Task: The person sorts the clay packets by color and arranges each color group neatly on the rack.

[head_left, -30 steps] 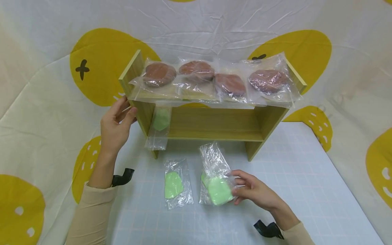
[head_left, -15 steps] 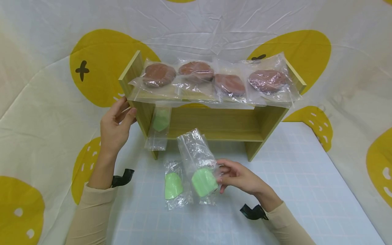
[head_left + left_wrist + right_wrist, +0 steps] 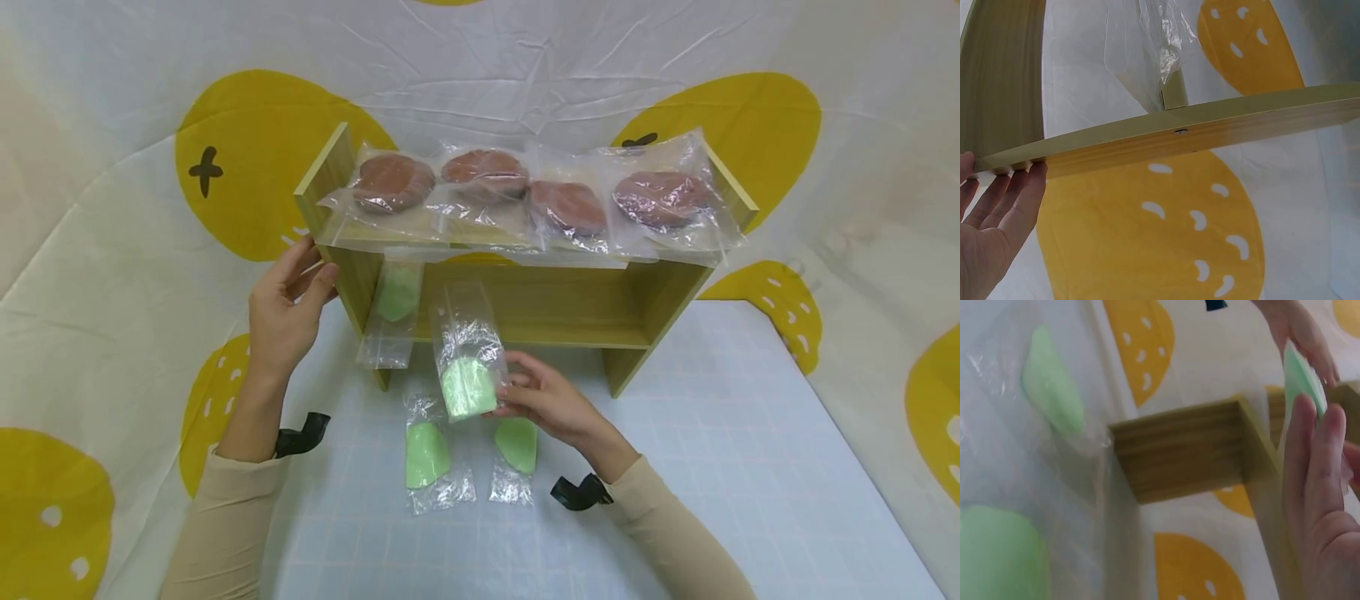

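My right hand (image 3: 543, 400) pinches the edge of a clear plastic bag (image 3: 468, 333) holding a flat pale-green piece (image 3: 469, 387), held up before the wooden shelf's (image 3: 562, 321) lower level. In the right wrist view, this green piece (image 3: 1302, 378) appears edge-on beside the fingers (image 3: 1329, 462). My left hand (image 3: 288, 312) touches the shelf's left side panel (image 3: 1147, 147); its fingertips (image 3: 1036, 172) rest against the wood. Another bagged green piece (image 3: 399, 296) lies at the lower level's left end, its bag overhanging the front. Two more bagged green pieces, left (image 3: 426, 457) and right (image 3: 516, 446), lie on the table.
Several bagged reddish-brown round patties, such as the leftmost (image 3: 393, 182) and rightmost (image 3: 660, 198), line the shelf's top, their bags overhanging its front edge. A pale checked cloth covers the table (image 3: 675, 500). Behind hangs a white curtain (image 3: 495, 75) with yellow prints.
My right hand has lifted the bagged green piece from above the table, leftward and toward the shelf, uncovering the right-hand bag below. My left hand has stayed at the side panel.
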Tool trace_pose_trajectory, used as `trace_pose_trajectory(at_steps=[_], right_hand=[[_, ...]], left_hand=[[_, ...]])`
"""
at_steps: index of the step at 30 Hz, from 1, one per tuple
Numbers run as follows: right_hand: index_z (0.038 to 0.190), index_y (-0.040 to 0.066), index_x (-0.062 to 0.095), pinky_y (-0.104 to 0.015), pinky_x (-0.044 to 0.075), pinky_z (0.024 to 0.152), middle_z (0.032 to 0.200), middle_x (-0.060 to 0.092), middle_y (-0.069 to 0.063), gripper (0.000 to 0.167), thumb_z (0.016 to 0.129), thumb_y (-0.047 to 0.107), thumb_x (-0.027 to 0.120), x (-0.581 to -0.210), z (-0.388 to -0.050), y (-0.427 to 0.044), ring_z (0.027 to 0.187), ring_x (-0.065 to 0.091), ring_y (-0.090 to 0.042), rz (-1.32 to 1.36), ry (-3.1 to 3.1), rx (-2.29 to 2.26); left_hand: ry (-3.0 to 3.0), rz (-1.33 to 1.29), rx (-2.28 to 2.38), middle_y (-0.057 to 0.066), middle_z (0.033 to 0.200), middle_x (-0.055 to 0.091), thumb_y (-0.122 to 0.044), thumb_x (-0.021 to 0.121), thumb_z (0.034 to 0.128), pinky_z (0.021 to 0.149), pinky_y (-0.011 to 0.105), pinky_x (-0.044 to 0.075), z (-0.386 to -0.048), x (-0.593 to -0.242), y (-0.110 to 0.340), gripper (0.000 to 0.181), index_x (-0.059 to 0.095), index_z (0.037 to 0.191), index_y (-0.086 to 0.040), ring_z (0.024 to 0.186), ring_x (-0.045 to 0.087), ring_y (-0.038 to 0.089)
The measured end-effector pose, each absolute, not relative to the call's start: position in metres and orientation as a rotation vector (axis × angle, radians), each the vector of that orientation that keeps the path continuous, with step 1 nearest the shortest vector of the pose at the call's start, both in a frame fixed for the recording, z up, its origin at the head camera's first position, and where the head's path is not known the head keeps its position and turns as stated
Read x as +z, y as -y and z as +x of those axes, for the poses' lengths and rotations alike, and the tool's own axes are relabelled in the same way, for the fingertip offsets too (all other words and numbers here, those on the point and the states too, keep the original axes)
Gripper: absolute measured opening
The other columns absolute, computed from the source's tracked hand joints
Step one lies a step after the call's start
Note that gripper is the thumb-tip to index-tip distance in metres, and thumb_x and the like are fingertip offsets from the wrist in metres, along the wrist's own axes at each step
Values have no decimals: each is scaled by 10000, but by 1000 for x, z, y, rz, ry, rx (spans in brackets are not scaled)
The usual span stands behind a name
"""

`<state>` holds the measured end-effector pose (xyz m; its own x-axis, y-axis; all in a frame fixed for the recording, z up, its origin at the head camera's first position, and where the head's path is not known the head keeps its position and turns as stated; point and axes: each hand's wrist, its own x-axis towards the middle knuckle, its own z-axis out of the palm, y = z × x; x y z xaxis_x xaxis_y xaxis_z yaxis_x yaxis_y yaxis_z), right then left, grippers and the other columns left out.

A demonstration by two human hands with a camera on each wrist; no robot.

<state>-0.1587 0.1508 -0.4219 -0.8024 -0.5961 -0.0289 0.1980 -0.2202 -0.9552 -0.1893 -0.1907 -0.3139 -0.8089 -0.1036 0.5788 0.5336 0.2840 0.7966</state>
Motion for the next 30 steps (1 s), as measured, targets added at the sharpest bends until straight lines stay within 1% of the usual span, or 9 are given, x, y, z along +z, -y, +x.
trace_pose_trajectory(at_steps=[2,5,9,12,17,20,23,25,30], right_hand=[[1423,-28,403,-424,555,920,973,670,-136,484,976,-39,588,-420,-161,-142,956,697,-368,-425,-1502,-2102],[1408,-61,402,-349,557,914,928,665,-128,467,978,-41,582,-417,-164,-130,971,702,-329,-373,-1450,-2153],[1390,-88,410,-295,544,923,1027,641,-146,421,993,-49,545,-415,-167,-117,1018,692,-324,-319,-1382,-2218],[1377,-120,412,-286,527,949,1091,604,-162,393,1001,-65,513,-415,-168,-109,1027,686,-307,-267,-1331,-2266],[1305,-168,455,-270,498,983,1062,607,-190,328,993,-85,511,-414,-168,-99,1036,685,-288,-128,-1222,-2347],[1191,-152,528,-277,476,1009,1050,607,-207,214,985,-100,509,-413,-168,-95,1046,683,-302,-41,-1123,-2403],[1065,-120,583,-290,455,1034,1079,590,-230,119,985,-110,496,-413,-168,-93,1058,677,-326,15,-1023,-2445],[1008,-102,600,-295,445,1044,1101,575,-241,114,986,-114,489,-413,-169,-91,1066,671,-339,33,-974,-2459],[952,-83,609,-286,452,1033,1100,570,-240,140,993,-114,478,-412,-170,-88,1058,673,-332,39,-941,-2465]], left_hand=[[2024,-388,-1560,139,1303,635,-27,643,969,788,272,585,-189,-314,191,458,586,1413,-123,1110,665,223],[2023,-394,-1557,141,1302,635,-22,643,968,787,276,586,-189,-313,191,458,586,1411,-119,1110,665,228],[2031,-396,-1555,132,1308,634,-30,640,972,792,283,586,-189,-312,190,455,585,1412,-128,1114,664,240],[2047,-389,-1546,114,1323,629,-42,636,978,798,279,583,-189,-312,190,456,581,1418,-148,1127,659,251],[2062,-386,-1536,98,1340,621,-54,634,982,805,268,579,-189,-312,191,462,574,1426,-165,1146,648,267],[2060,-390,-1534,101,1337,622,-52,635,981,803,267,580,-189,-312,191,460,575,1424,-160,1142,650,268],[2060,-388,-1531,101,1335,623,-49,634,981,802,270,580,-189,-312,191,459,577,1423,-158,1138,653,259],[2060,-383,-1529,99,1336,624,-49,634,981,802,272,580,-189,-313,191,459,578,1422,-160,1136,654,254],[2061,-383,-1531,96,1341,622,-54,635,982,802,264,579,-189,-312,191,457,578,1422,-161,1142,652,261]])
